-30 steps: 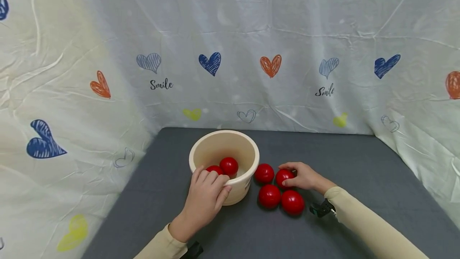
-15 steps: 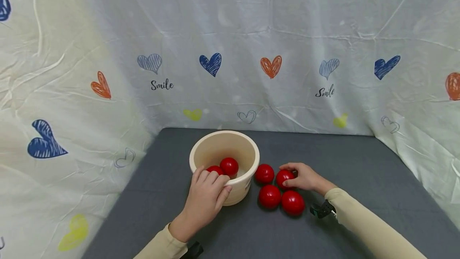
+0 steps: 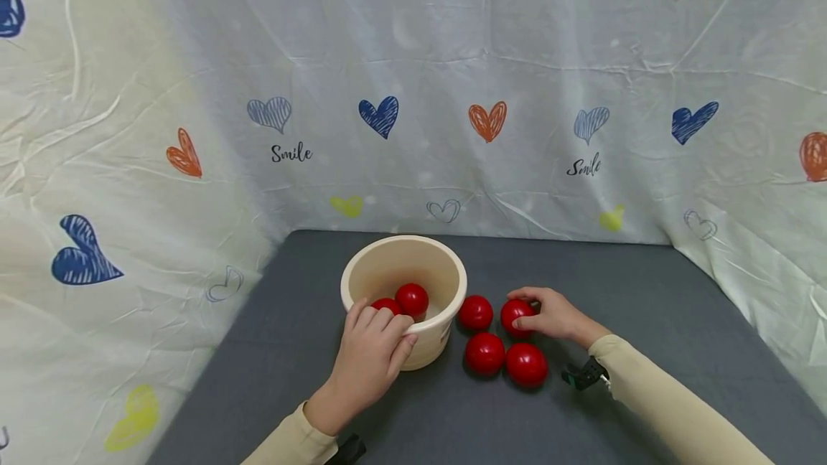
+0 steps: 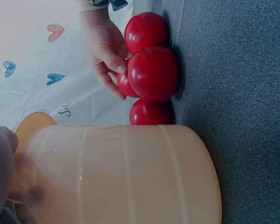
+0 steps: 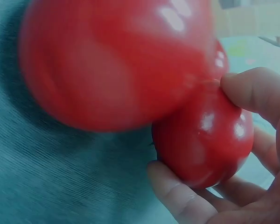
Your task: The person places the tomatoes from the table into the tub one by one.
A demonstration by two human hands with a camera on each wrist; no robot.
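My left hand (image 3: pixel 367 354) holds the near rim of a cream plastic bucket (image 3: pixel 429 344), fingers over the edge and thumb outside. Two red balls (image 3: pixel 411 299) show inside the bucket, one partly covered by my fingers. To the bucket's right, my right hand (image 3: pixel 557 318) grips a glossy red ball (image 3: pixel 515 317) from its right side. In the right wrist view, thumb and fingers curl round that held ball (image 5: pixel 205 137), with a larger-looking ball (image 5: pixel 112 60) in front. The left wrist view shows the bucket's ribbed wall (image 4: pixel 144 172) upright on the cloth.
Three more red balls lie close by on the dark grey cloth (image 3: pixel 620 278): one beside the bucket (image 3: pixel 475 313), and two nearer balls, a left one (image 3: pixel 484 354) and a right one (image 3: pixel 526 365). A white curtain (image 3: pixel 426 56) printed with hearts hangs behind.
My right hand has shifted slightly right and away with its ball, widening the gap to the ball by the bucket. The left hand and bucket stay put.
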